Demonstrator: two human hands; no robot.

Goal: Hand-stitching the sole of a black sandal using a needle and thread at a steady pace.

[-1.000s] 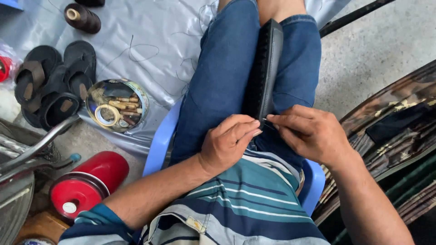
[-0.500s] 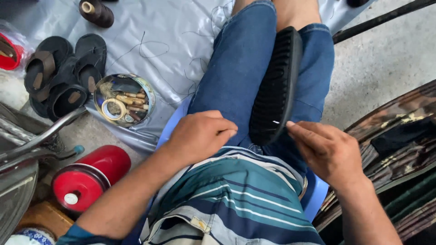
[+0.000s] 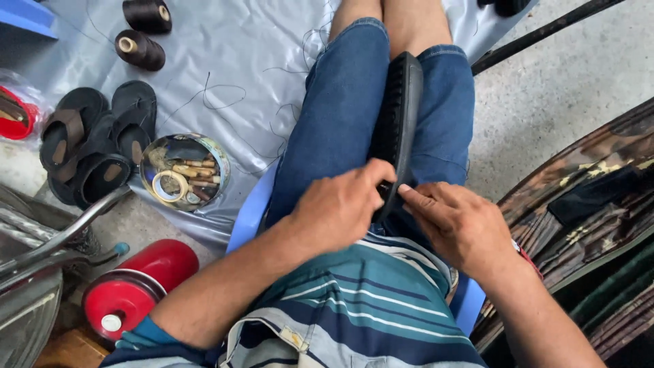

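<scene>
Black shoe sole (image 3: 398,129) now up on its edge between the knees again, not leaning flat on the right leg like half a second ago. Left hand (image 3: 337,208) moved back onto the near end of the sole, fingers closed around it. Right hand (image 3: 460,225) moved in too, fingertips pinched at the sole's edge; anything held there too small to tell. On the grey sheet (image 3: 231,61), a round tin (image 3: 184,170) with a roll of tape and small tools inside. Beside it, black sandals (image 3: 85,146).
</scene>
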